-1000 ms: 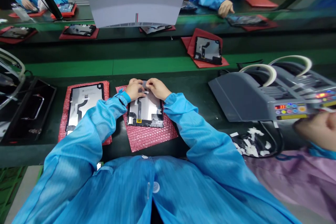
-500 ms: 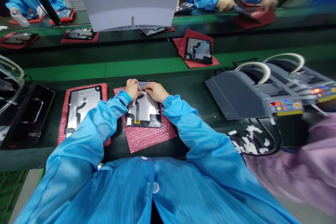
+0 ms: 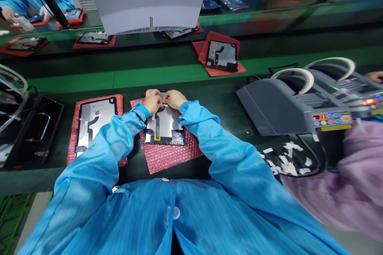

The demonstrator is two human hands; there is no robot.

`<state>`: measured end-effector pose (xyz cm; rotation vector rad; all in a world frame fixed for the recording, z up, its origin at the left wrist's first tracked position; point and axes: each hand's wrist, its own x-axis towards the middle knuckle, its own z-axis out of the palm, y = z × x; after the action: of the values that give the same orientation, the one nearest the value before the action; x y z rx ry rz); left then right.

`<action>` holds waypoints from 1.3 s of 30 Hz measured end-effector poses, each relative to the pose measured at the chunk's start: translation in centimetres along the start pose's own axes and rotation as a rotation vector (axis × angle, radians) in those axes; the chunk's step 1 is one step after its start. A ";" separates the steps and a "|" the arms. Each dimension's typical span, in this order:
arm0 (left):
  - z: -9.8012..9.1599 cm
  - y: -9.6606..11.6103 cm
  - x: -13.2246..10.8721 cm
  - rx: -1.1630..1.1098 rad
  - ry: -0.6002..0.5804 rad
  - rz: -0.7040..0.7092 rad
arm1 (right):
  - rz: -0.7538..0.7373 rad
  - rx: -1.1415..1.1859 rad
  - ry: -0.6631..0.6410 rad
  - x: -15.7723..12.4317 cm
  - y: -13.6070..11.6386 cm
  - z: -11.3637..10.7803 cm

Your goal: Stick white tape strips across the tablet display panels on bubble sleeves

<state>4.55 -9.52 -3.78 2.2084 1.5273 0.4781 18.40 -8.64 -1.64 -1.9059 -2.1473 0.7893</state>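
A tablet screen panel [image 3: 167, 125], silver-backed with a dark ribbon cable and a yellow tab, lies on a sheet of pink bubble wrap [image 3: 170, 157]. Over its far edge my left hand [image 3: 153, 101] rests with fingers bent and pressed together; whatever they pinch is hidden. My right hand [image 3: 174, 99] is close beside it, thumb and forefinger closed at a small white piece that looks like tape [image 3: 165, 105]. To the left, a second tablet screen panel [image 3: 100, 115] lies on pink bubble wrap, partly covered by my left sleeve.
Two grey tape dispensers [image 3: 278, 107] stand at the right, with white scraps [image 3: 289, 163] and cables before them. A black case [image 3: 38, 131] is at the left. Beyond are another panel [image 3: 222, 55] on red wrap, a monitor's back [image 3: 149, 0] and co-workers. A pink sleeve [image 3: 359, 183] reaches in at right.
My right hand has shifted slightly left, nearer my left hand, which stays nearly in place. The view has turned a little; across the bench, a co-worker's hands have moved with red wrap.
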 end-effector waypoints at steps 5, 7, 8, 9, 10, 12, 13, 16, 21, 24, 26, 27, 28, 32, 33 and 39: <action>-0.8 0.1 -0.1 -0.005 -0.021 0.050 | -0.067 0.021 0.041 -0.1 0.4 0.5; -1.4 -0.2 -0.1 -0.014 -0.019 0.034 | -0.098 0.043 0.045 0.0 0.5 0.5; -1.7 -0.5 -0.1 -0.022 -0.013 0.022 | -0.113 0.058 0.041 0.0 0.6 0.5; -2.1 -0.7 0.0 -0.031 -0.004 0.011 | -0.127 0.079 0.031 0.0 0.7 0.4; -2.3 -1.0 0.0 -0.041 0.006 0.001 | -0.136 0.111 0.023 -0.1 0.9 0.3; -2.7 -1.3 0.0 -0.059 0.022 -0.008 | -0.128 0.240 0.029 -0.3 1.2 0.1; -2.7 -1.4 0.0 -0.067 0.024 -0.006 | -0.112 0.342 0.044 -0.5 1.3 0.0; -2.6 -1.3 -0.1 -0.070 0.024 0.001 | -0.048 0.680 0.072 -1.3 1.7 -0.3; -2.5 -1.0 -0.3 -0.054 0.027 0.031 | -0.068 0.680 0.028 -2.7 1.2 -0.2; -2.6 -1.0 -0.2 -0.047 0.022 0.038 | -0.070 0.566 0.060 -2.9 0.6 0.1; -2.6 -1.1 -0.1 -0.046 0.023 0.038 | -0.052 0.522 0.071 -2.8 0.3 0.3; -2.6 -1.1 -0.1 -0.047 0.023 0.040 | -0.043 0.510 0.080 -2.7 0.2 0.3; -2.6 -1.1 0.0 -0.047 0.023 0.041 | -0.035 0.503 0.091 -2.6 0.2 0.3; -2.6 -0.9 0.0 -0.039 0.011 0.028 | 0.010 0.511 0.120 -2.5 0.1 0.2; -2.6 -0.8 0.0 -0.038 0.004 0.030 | 0.024 0.514 0.114 -2.5 0.0 0.2; -2.9 -0.7 0.0 -0.040 -0.004 0.053 | 0.026 0.488 0.048 -2.7 -0.2 0.6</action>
<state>2.54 -8.87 -1.70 2.2230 1.4476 0.5162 18.43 -11.41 -1.41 -1.6758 -1.6991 1.1341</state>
